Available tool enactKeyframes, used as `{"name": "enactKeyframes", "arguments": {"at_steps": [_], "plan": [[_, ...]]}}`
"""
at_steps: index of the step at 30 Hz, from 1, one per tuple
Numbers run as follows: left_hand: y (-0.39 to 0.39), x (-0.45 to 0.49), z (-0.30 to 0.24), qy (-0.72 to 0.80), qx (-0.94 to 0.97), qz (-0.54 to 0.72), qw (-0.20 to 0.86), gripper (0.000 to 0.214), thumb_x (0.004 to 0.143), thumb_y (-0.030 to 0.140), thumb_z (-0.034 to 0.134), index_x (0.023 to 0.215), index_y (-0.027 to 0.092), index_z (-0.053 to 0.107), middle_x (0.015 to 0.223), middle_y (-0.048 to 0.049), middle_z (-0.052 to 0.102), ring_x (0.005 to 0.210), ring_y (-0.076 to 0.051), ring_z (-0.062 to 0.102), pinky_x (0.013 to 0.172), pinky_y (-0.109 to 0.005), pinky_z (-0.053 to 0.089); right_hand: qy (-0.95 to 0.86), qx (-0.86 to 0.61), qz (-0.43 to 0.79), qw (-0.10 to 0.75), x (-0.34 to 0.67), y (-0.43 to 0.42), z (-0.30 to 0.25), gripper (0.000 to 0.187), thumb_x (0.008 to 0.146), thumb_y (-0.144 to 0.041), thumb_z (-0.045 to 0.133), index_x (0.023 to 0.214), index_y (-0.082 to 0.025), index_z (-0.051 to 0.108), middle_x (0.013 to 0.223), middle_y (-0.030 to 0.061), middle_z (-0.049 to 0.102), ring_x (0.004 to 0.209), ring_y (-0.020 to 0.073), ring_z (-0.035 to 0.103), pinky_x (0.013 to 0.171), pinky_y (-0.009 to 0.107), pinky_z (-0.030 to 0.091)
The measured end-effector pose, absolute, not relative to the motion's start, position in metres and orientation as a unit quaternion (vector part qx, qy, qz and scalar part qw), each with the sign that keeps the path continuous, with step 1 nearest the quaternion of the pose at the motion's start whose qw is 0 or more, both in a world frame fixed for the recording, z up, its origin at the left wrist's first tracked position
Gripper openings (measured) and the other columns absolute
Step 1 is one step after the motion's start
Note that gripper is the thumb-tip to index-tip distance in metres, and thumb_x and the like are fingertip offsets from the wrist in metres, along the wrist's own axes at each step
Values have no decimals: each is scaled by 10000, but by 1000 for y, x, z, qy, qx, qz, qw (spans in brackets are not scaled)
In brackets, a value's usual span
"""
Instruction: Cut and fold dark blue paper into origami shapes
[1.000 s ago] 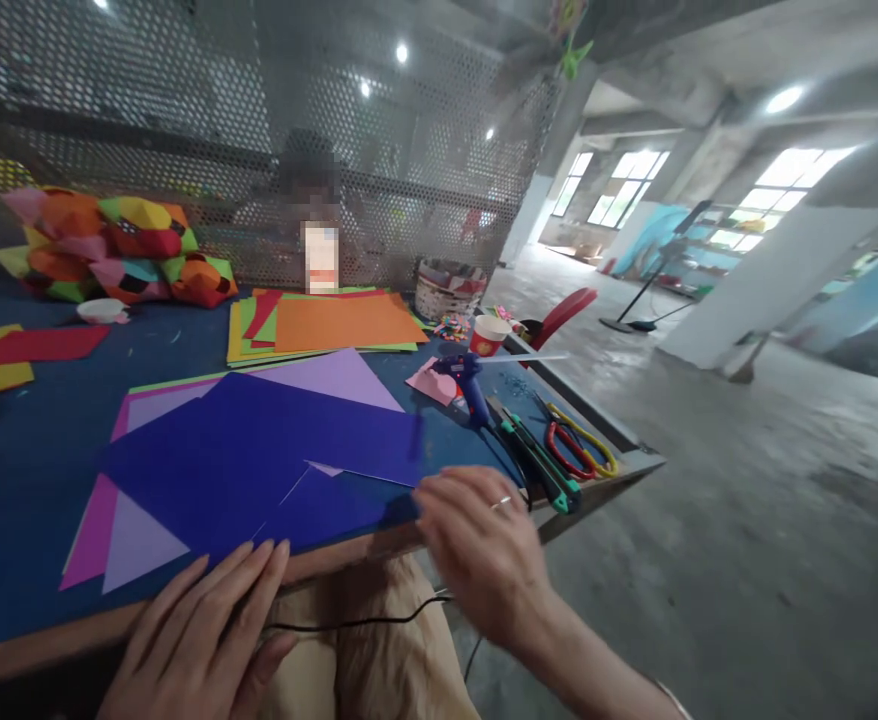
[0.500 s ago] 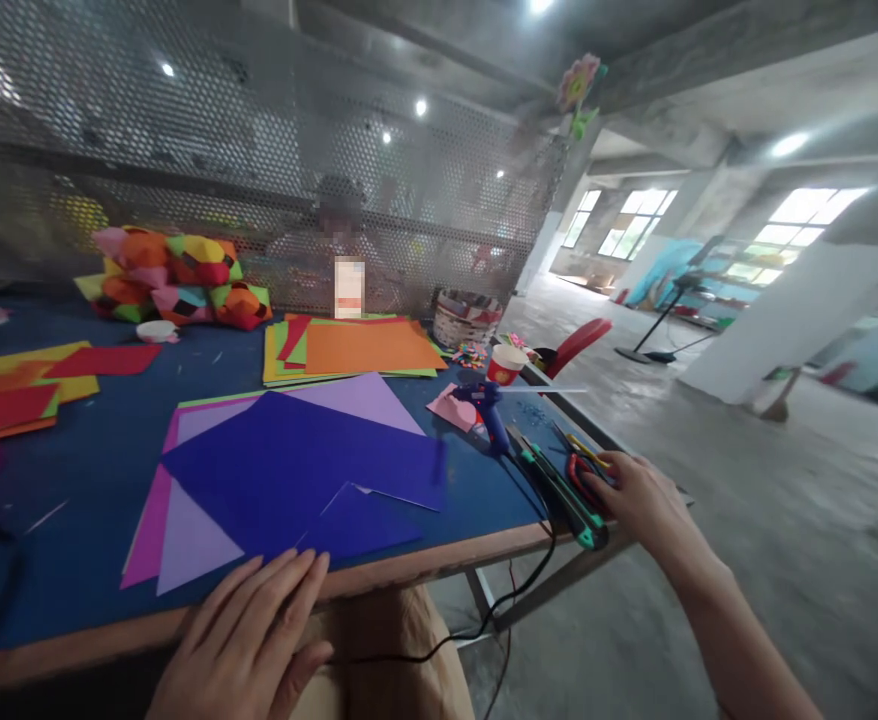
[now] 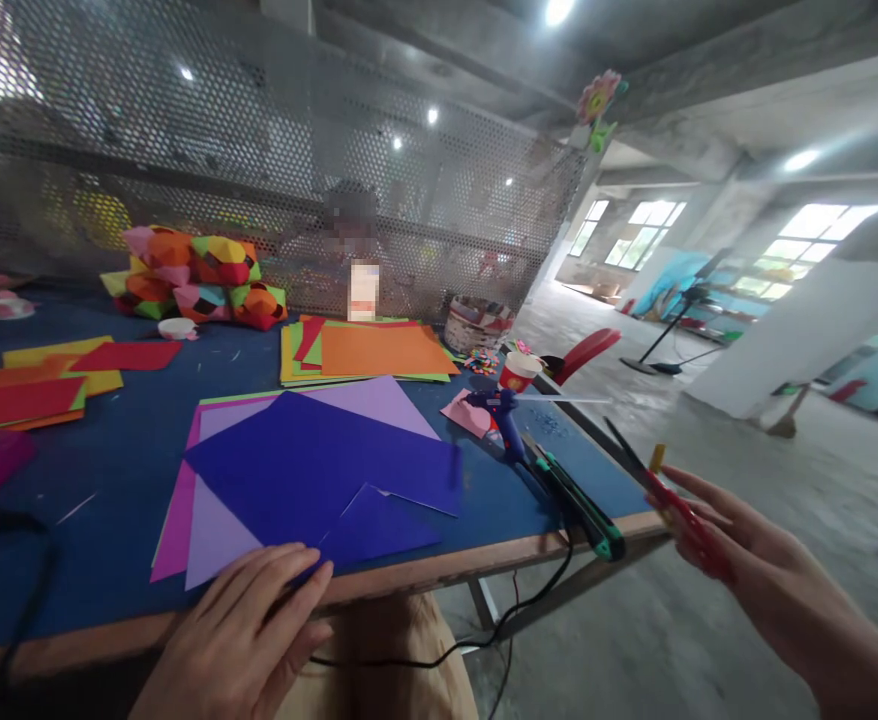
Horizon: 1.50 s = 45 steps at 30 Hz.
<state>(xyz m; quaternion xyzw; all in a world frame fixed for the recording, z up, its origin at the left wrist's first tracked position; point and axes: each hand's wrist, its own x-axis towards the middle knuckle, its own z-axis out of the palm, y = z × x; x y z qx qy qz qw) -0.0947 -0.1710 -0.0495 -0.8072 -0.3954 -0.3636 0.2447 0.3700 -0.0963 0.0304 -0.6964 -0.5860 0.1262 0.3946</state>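
My left hand (image 3: 248, 620) lies with outstretched fingers on the table's near edge, its fingertips touching the dark blue paper (image 3: 319, 465). A cut line and a partly separated flap show in that sheet. Lilac paper (image 3: 210, 545) and magenta paper (image 3: 173, 535) lie under it. Out past the table's right corner, my right hand (image 3: 761, 550) grips red-handled scissors (image 3: 679, 510), blades pointing up and to the left. A short yellow piece (image 3: 658, 458) sticks up beside the scissors; what it belongs to is unclear. Nearest on the table is a green-and-black utility knife (image 3: 578, 505).
A blue glue gun (image 3: 506, 425) with a cord rests left of the knife, near a red paper cup (image 3: 519, 372). Orange paper (image 3: 386, 350) tops a stack at the back, beside a woven basket (image 3: 476, 322). Folded paper shapes (image 3: 199, 275) stand against the mesh screen (image 3: 439, 200).
My right hand has lifted the scissors off the table's right side and carried them right, beyond the edge. My left hand stays by the blue paper. The view has shifted slightly left.
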Motion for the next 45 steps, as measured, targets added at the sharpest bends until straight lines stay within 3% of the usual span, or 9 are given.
{"name": "enactKeyframes", "arguments": {"at_steps": [2,4,6,10,20,31,36,45], "plan": [[-171,-97,-51,-396,-813,-358,234,323,1132,327,474,1228,169,738,1105,-58,790,1046,-182,739,971,-302,541,-560,-641,311,423,343,-109,30,806,679,-742,801,1297,-231,717,945,136,783,700,247,715,532,314,542],[-171,-98,-51,-396,-816,-355,226,313,1128,315,480,1254,173,729,1124,-53,793,1062,-181,739,997,-301,537,-562,-589,421,401,304,-115,26,715,751,-695,820,1256,-196,736,730,57,676,587,201,620,485,299,479],[-172,-98,-50,-395,-814,-361,224,309,1128,306,478,1255,177,728,1132,-48,801,1061,-179,742,1010,-303,535,-560,-525,497,404,258,-115,22,653,812,-690,776,1222,-185,714,605,-28,554,513,159,530,454,273,423],[-172,-96,-49,-395,-804,-385,221,272,1110,228,489,1211,151,730,1123,-58,814,1052,-178,747,1016,-308,528,-556,-439,590,387,166,-106,18,510,908,-641,708,1155,-204,619,568,-78,544,455,118,505,453,226,426],[-171,-93,-47,-391,-803,-393,216,264,1100,163,453,1084,158,717,1026,-55,800,997,-196,724,1037,-343,479,-582,-284,667,368,63,-93,-6,576,861,-744,733,1112,-279,503,584,-122,460,386,86,410,357,209,368],[-169,-94,-63,-383,-796,-417,215,198,1061,126,548,964,130,721,925,-96,788,951,-231,709,990,-399,498,-577,-353,663,321,81,-94,3,383,974,-586,670,1095,-276,481,599,-122,443,411,73,411,390,175,365],[-168,-97,-69,-386,-801,-418,185,173,1046,117,583,1088,106,750,1019,-103,814,1015,-232,728,977,-388,513,-577,-369,648,334,103,-87,-8,387,1011,-629,607,1111,-266,516,559,-125,442,390,75,411,375,159,370],[-170,-110,-85,-384,-829,-373,162,272,1037,178,607,1279,153,729,1186,-81,814,1111,-237,729,1010,-417,496,-535,-422,628,376,141,-79,-6,275,955,-476,625,1075,-259,507,522,-131,473,342,77,382,322,161,335]]}}
